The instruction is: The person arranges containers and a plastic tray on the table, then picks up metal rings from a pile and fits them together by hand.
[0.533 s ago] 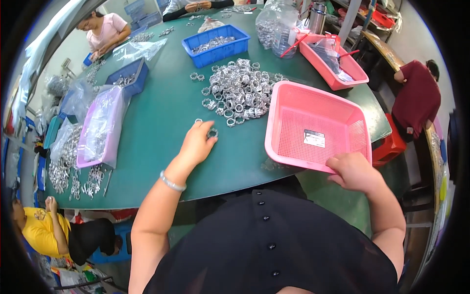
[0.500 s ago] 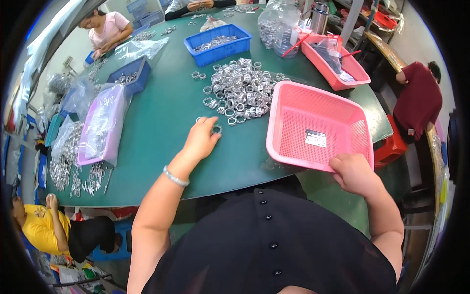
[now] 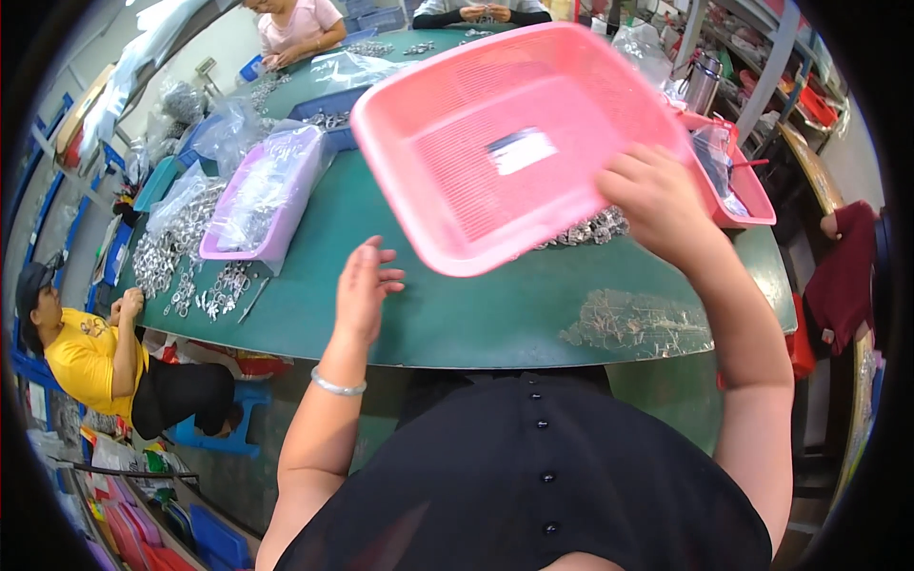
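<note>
A pink plastic basket (image 3: 447,224), with a mesh bottom and a white label inside, hangs tilted above the table. My right hand (image 3: 657,205) grips its near right rim. Nothing is in the basket. Beneath and behind it, a heap of silver metal rings (image 3: 595,228) is mostly hidden. My left hand (image 3: 362,290) hovers over the green table (image 3: 457,324), left of the basket and apart from it, fingers spread and holding nothing.
On the left stands a lilac tray (image 3: 276,249) with plastic bags, beside piled metal parts (image 3: 181,238). A second pink basket (image 3: 757,205) sits at the right. Co-workers sit around, one in a yellow shirt (image 3: 86,357).
My right hand has lifted the pink basket off the table's near edge, up and to the left, over the ring heap. My left hand has drawn back from the rings. The view has shifted.
</note>
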`<action>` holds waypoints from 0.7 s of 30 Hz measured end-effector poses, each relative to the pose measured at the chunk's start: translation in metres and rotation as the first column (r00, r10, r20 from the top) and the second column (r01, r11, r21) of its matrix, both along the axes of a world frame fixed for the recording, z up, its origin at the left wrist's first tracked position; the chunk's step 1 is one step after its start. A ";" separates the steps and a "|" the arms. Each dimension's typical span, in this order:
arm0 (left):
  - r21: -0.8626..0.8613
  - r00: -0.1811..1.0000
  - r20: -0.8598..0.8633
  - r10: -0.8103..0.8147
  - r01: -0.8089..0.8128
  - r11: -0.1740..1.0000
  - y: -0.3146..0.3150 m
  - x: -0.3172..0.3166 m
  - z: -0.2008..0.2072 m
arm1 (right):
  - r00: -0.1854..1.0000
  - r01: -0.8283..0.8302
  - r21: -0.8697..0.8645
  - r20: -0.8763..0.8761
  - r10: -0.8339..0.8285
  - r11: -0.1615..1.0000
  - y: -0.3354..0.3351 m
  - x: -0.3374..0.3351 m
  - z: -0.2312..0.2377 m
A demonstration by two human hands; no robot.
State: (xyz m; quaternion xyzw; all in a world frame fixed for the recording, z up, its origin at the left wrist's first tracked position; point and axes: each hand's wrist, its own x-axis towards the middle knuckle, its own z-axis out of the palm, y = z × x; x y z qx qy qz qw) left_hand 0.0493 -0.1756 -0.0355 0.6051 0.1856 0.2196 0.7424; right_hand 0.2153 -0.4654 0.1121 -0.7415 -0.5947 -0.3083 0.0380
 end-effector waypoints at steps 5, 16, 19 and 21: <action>-0.178 0.985 0.139 0.101 -0.076 0.981 0.019 -0.040 0.024 | 0.938 -0.341 -0.059 -0.079 0.336 0.938 0.125 0.055 -0.056; -0.095 0.874 0.151 0.463 -0.453 0.886 0.021 -0.016 0.004 | 0.965 0.124 -0.112 -0.220 -0.146 0.986 0.158 0.037 -0.107; -0.066 0.798 0.170 0.578 -0.576 0.815 0.013 -0.011 -0.002 | 0.846 0.174 -0.403 -0.406 -0.346 0.898 0.131 0.037 -0.095; 0.389 0.712 0.371 0.596 -0.702 0.596 -0.003 -0.015 -0.003 | 0.922 0.163 -0.308 -0.291 -0.256 0.937 0.110 0.045 -0.117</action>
